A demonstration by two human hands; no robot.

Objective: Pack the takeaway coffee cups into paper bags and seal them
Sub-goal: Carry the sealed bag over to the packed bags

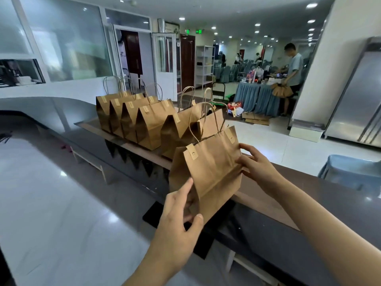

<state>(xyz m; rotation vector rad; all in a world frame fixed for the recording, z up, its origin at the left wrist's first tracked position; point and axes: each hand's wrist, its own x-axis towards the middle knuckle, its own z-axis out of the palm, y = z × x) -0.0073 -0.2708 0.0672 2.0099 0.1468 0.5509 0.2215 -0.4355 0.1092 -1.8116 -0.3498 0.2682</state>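
Observation:
A brown paper bag point(214, 166) with twisted handles and two round stickers along its folded top stands at the near end of the dark counter shelf point(309, 203). My left hand point(177, 221) holds its lower left corner, thumb on the front face. My right hand point(255, 164) grips the bag's right edge near the top. Behind it, several more sealed brown bags point(144, 122) stand in a row along the shelf. No coffee cups are visible.
A glossy grey worktop point(61, 193) lies below the shelf on my left. Beyond the counter, a person point(292, 73) stands at a cloth-covered table point(257, 96) with goods. A steel refrigerator point(358, 96) is at right, a blue bin point(350, 170) below it.

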